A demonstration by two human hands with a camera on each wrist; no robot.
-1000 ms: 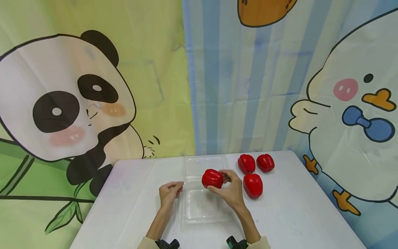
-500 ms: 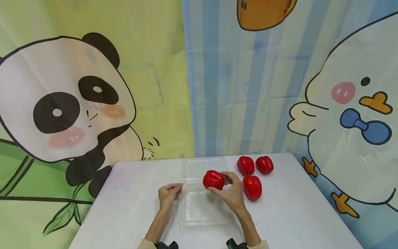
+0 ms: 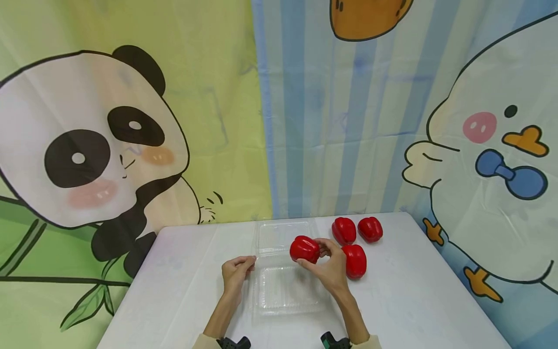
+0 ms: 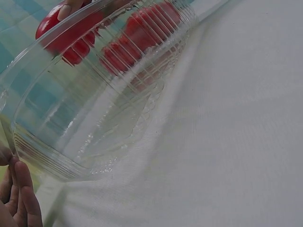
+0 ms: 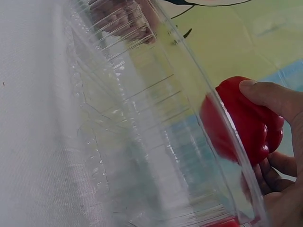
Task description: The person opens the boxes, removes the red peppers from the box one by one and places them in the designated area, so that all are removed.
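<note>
My right hand point(image 3: 332, 271) holds a red bell pepper point(image 3: 303, 249) between thumb and fingers, above the hinge side of a clear plastic clamshell box point(image 3: 287, 293). In the right wrist view the thumb lies on top of that pepper point(image 5: 258, 116), partly seen through the box wall. At the box's left edge, my left hand point(image 3: 237, 275) pinches the rim; its fingertips point(image 4: 21, 170) grip the corner in the left wrist view. The lid point(image 3: 283, 236) lies folded back, away from me. No pepper shows inside the box.
Three more red bell peppers stand right of the box: a near one point(image 3: 356, 261), partly behind my right hand, and two farther ones point(image 3: 344, 230) point(image 3: 370, 230). The white table point(image 3: 418, 300) ends at a cartoon-printed curtain point(image 3: 226, 169).
My right hand and its bell pepper have shifted a little to the right, now overlapping the near loose pepper. My left hand stays at the box's rim.
</note>
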